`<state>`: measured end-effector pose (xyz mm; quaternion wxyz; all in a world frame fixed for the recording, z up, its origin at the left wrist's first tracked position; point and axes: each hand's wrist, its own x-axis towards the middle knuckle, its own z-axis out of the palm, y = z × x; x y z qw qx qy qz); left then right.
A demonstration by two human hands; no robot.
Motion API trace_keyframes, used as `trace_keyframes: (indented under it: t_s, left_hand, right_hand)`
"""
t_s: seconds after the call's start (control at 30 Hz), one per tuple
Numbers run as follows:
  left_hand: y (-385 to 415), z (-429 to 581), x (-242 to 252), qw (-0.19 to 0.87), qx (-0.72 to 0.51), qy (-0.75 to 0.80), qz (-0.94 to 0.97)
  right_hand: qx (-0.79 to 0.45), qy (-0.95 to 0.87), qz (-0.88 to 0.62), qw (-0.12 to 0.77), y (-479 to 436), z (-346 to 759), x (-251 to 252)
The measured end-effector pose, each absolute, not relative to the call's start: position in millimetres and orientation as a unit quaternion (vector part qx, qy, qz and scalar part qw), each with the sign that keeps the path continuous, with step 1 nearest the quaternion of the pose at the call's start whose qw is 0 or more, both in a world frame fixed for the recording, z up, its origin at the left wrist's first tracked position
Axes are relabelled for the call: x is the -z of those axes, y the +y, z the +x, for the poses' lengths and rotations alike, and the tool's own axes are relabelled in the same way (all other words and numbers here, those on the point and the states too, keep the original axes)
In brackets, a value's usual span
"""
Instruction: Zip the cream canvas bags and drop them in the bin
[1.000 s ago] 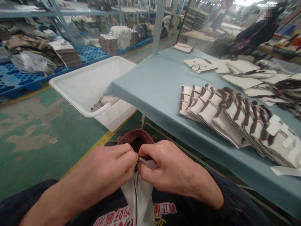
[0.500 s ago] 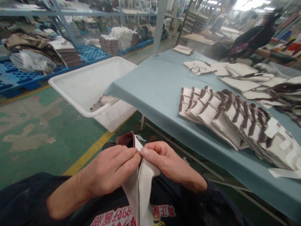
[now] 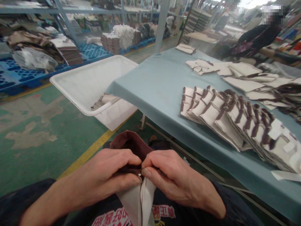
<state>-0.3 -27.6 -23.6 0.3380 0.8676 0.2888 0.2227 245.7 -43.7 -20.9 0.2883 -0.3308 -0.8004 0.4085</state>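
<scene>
In front of my lap I hold a cream-and-maroon sewn fabric piece [image 3: 131, 196]. Its maroon part gapes open at the top, and two cream layers hang below with a dark seam line between them. My left hand [image 3: 108, 172] pinches it from the left, thumb against the cream side. Opposite, my right hand [image 3: 172, 172] pinches the edge with thumb and bent forefinger. Both sets of fingertips meet at the top of the seam, where a small pale bit shows. What lies under the fingers is hidden.
A blue-covered table [image 3: 150, 84] stands right, bearing overlapping cream-and-brown fabric pieces [image 3: 218, 110] and eyeglasses [image 3: 199, 67]. A white plastic bin [image 3: 70, 91] abuts its left corner. Blue pallets [image 3: 92, 53] with stacked goods lie behind. A person [image 3: 256, 37] is at the back right.
The maroon part has opened wider between my hands. My hands have come down slightly and changed grip, with both thumbs now lower on the cream layers. The view has shifted a little.
</scene>
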Motion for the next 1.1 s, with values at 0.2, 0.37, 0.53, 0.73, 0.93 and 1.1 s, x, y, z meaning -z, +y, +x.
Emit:
trace_keyframes:
  t_s: [0.2, 0.37, 0.53, 0.73, 0.93, 1.1]
  left_hand:
    - [-24.2, 6.3, 9.2, 0.381, -0.165, 0.284, 0.864]
    - [-26.2, 12.3, 11.8, 0.274, -0.182, 0.244, 0.912]
    - [-21.8, 14.0, 11.8, 0.323, -0.171, 0.244, 0.898]
    - [-33.8, 21.0, 0.6, 0.303, -0.143, 0.288, 0.897]
    - [-57.7, 28.0, 5.9, 0.365, -0.279, 0.312, 0.832]
    - [-49.8, 43.2, 8.4, 0.508, -0.379, 0.276, 0.722]
  right_hand:
    - [-0.328, -0.845, -0.306, 0.289, -48.3, 249.5, 19.2]
    - [-0.31, -0.857, -0.312, 0.271, -50.2, 252.2, 21.3]
    - [-0.226, -0.883, -0.326, 0.25, -55.2, 252.2, 22.1]
    - [-0.205, -0.881, -0.338, 0.26, -61.2, 255.6, 16.0]
    - [-0.472, -0.752, -0.256, 0.381, -53.4, 256.2, 15.1]
    - [-0.617, -0.633, -0.263, 0.386, -47.3, 247.8, 25.4]
